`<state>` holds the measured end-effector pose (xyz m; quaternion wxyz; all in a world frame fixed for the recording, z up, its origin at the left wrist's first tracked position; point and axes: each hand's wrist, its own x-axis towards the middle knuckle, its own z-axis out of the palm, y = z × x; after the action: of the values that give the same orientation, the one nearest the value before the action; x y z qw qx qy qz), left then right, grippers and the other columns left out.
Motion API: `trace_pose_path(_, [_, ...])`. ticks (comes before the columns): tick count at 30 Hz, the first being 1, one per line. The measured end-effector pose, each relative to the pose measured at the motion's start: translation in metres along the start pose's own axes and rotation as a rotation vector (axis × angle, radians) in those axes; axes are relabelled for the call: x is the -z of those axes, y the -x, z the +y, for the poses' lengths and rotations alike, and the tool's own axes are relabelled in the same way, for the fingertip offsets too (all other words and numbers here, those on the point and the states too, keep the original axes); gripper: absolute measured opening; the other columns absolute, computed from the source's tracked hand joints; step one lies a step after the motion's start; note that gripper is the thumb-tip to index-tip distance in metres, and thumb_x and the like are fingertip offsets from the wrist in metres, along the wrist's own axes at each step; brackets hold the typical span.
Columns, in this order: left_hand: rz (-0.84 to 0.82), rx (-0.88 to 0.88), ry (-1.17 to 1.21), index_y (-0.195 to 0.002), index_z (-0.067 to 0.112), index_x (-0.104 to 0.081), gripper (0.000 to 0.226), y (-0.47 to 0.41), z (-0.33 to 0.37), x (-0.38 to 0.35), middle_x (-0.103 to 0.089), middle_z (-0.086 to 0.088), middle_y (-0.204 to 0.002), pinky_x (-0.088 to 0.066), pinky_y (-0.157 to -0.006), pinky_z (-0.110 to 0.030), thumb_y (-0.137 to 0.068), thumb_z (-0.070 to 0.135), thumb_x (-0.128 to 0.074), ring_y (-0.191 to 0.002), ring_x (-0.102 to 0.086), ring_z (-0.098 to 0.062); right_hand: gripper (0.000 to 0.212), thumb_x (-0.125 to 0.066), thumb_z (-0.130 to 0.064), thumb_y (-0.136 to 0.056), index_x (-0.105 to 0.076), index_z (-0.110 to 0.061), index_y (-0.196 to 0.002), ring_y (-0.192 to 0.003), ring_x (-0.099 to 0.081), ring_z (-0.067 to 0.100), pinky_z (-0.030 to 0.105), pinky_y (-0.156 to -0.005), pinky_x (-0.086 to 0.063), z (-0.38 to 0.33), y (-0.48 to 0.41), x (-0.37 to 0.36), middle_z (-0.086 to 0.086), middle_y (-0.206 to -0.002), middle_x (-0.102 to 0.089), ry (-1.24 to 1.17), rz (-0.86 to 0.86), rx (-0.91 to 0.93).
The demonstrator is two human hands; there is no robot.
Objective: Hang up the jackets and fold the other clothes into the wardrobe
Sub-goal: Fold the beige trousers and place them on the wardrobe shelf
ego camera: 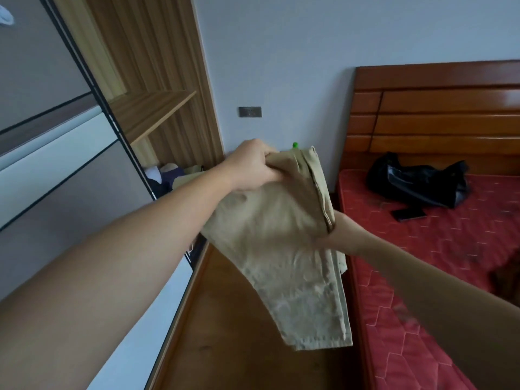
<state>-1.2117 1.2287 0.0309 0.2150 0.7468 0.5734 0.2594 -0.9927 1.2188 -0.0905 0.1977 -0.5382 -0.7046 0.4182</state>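
Both arms bare, stretched forward. Left hand (253,168) is higher, fingers curled, gripping the top of the trousers (281,249). Right hand (339,235) is lower and holds their right edge, fingers mostly hidden behind fabric.

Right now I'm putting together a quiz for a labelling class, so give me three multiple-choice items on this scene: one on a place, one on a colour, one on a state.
1. Where does the black jacket lie?
A) on the red mattress
B) on the wardrobe shelf
C) on the floor

2. What colour are the trousers being held?
A) navy
B) khaki
C) white

3. What is the left hand doing?
A) hanging open and idle
B) pressing flat on the wall
C) gripping the trousers

Answers:
1 A: the jacket rests crumpled on the mattress near the headboard.
2 B: the cloth is pale tan all over.
3 C: its fingers curl round the bunched top of the trousers, while the right hand holds their other edge.
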Motion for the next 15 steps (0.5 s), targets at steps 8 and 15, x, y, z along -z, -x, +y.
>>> trace_pose_path(8, [0.420, 0.126, -0.033, -0.114, 0.021, -0.066, 0.041, -0.001, -0.030, 0.024, -0.070, 0.004, -0.109, -0.049, -0.089, -0.029, -0.078, 0.037, -0.077, -0.105, -0.063, -0.015, 0.013, -0.071, -0.021, -0.088, -0.071, -0.011, -0.096, -0.073, -0.066, 0.011, 0.019, -0.064, -0.053, 0.002, -0.012, -0.017, 0.001, -0.085, -0.071, -0.137, 0.113, -0.125])
trace_pose_path(15, [0.370, 0.201, -0.310, -0.154, 0.038, -0.004, 0.098, 0.020, -0.049, -0.019, 0.003, 0.004, -0.164, -0.014, -0.120, -0.052, -0.083, 0.042, -0.072, -0.151, -0.002, -0.021, 0.011, -0.072, -0.025, -0.087, -0.071, -0.017, -0.094, -0.069, -0.067, 0.011, 0.021, -0.053, -0.051, -0.036, -0.030, -0.014, -0.002, -0.081, -0.071, -0.291, 0.179, -0.106])
